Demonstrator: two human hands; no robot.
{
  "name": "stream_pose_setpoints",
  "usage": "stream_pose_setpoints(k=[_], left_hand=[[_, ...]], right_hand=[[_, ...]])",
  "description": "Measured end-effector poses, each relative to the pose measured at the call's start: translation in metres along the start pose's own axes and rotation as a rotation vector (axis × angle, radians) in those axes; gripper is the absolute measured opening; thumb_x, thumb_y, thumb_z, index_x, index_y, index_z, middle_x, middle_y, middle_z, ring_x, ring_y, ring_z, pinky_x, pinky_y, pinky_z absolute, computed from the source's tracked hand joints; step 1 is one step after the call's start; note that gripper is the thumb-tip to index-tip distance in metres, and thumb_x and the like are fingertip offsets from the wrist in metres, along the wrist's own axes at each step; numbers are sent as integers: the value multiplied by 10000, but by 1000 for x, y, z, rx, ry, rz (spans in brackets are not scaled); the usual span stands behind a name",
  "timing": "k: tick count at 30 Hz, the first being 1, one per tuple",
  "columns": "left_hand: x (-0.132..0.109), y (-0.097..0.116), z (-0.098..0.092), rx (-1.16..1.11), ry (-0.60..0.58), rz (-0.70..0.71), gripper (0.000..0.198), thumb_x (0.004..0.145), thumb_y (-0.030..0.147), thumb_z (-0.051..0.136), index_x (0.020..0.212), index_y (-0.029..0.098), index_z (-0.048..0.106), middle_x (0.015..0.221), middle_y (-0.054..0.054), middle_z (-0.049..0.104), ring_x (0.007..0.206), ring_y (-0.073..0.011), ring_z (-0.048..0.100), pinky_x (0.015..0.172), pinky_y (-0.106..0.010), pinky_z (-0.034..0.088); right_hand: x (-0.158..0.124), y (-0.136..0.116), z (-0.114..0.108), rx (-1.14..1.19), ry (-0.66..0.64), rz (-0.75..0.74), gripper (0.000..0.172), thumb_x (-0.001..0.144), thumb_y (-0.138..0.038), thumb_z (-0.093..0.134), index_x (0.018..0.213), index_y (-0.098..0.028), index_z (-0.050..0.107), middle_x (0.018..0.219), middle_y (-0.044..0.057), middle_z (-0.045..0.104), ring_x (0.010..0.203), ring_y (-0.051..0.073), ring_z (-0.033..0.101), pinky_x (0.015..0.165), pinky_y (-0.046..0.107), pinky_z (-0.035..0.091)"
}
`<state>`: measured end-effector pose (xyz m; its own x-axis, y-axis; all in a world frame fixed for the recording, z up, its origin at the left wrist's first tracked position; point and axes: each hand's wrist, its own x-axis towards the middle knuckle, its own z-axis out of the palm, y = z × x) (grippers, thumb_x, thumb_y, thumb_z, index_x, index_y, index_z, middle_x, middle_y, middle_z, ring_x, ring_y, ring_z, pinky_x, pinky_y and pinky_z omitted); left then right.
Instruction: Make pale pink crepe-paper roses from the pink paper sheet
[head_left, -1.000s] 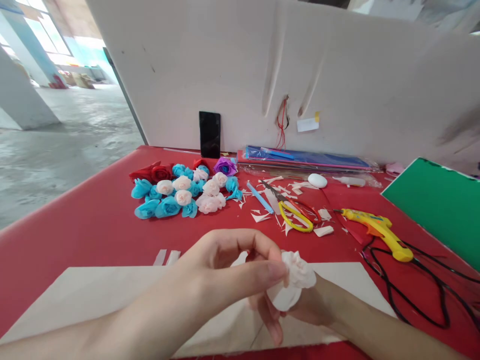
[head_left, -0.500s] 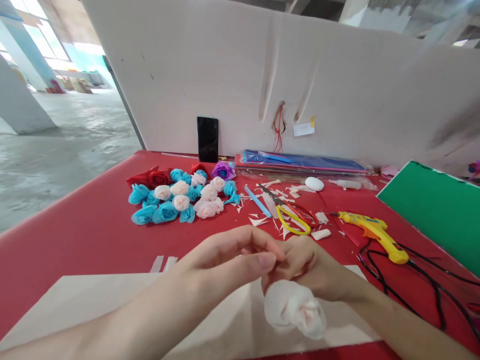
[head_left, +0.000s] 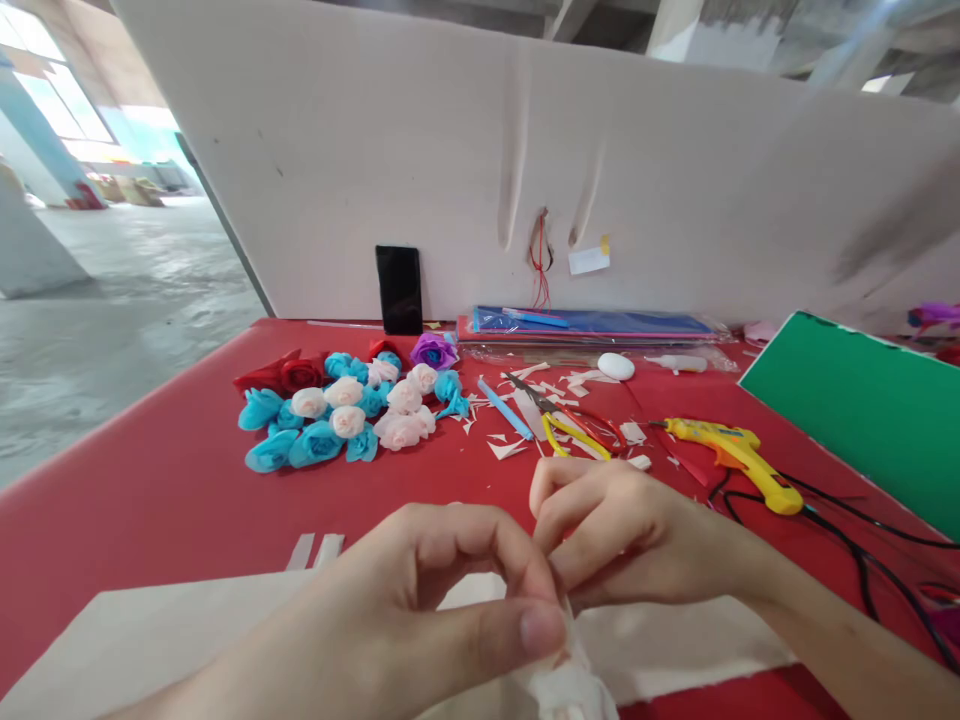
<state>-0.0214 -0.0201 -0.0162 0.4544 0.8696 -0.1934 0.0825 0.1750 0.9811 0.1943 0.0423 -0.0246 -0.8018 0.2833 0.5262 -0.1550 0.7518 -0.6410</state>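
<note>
A white paper flower (head_left: 571, 692) with a pale pinkish centre hangs at the bottom edge, partly cut off by the frame. My left hand (head_left: 450, 610) pinches its base between thumb and forefinger. Right against those fingertips is my right hand (head_left: 630, 525), its fingers curled and closed at the flower's narrow end; what they grip is hidden. Under both hands lies a sheet of off-white crepe paper (head_left: 150, 630) on the red table.
Finished blue, pink, red and purple paper flowers (head_left: 346, 421) lie at the left. Scissors (head_left: 574, 430), a blue pen-like stick (head_left: 504, 407) and paper scraps are in the middle. A yellow glue gun (head_left: 739, 460) with a black cord and a green board (head_left: 862, 420) are at the right.
The flower has moved down in view and turned. My left hand now pinches its base, and my right hand has shifted its curled fingers up to the same spot. The view has swung slightly right.
</note>
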Motion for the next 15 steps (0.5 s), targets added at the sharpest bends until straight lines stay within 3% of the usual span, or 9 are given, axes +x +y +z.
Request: stream_pose_setpoints(k=[6,15], left_hand=[[4,1,-3,-30,-111,-43,297,815,508,785,745,225,728,743,31,677,720,-151,554,664,-223,424],[-4,4,-2,-9,-96,-167,450,722,677,792,730,228,776,682,23,591,640,-142,440,571,-251,306]], right_hand=[[-1,-1,-1,-24,-7,-25,360,1039,-301,575,842,-97,797,787,81,769,791,120,566,746,237,489],[-5,7,2,78,-41,37,251,1010,-264,629,893,-120,798,821,73,772,827,132,570,723,238,484]])
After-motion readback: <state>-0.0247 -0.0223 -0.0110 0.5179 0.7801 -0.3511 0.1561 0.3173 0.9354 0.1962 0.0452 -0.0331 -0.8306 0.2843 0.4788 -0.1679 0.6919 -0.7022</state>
